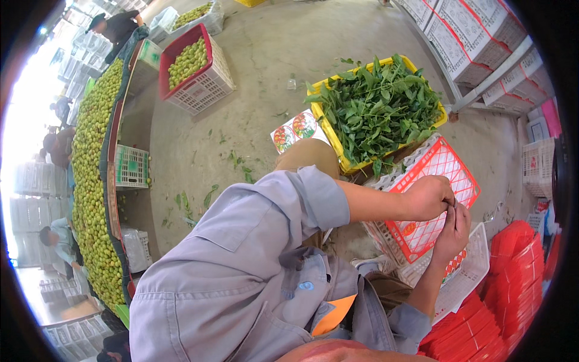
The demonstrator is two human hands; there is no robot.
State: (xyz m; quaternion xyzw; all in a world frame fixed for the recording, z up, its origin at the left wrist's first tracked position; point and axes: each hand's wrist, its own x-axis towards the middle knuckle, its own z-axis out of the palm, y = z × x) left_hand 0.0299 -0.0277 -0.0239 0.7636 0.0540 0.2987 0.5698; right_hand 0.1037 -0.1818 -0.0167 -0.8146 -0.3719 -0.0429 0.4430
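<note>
My left hand [425, 198] and my right hand [453, 234] meet over a white lattice crate with a red criss-cross cover [416, 232]. Both hands are closed, fingertips pinched together near the cover's right side. A small dark bit shows between them, too small to name. White lining lies beneath the red mesh. Just beyond this crate, a yellow crate [330, 136] is heaped with green leafy sprigs [380, 105]. An open white plastic crate [476, 265] sits on the near side, partly hidden by my right forearm.
Red stacked sheets or bags [512, 271] lie at the lower right. Strapped white cartons [461, 36] fill a rack at the far right. On the left runs a long bed of green fruit [96, 181], with other people beyond. A red-lined crate of fruit [205, 84] stands on the floor.
</note>
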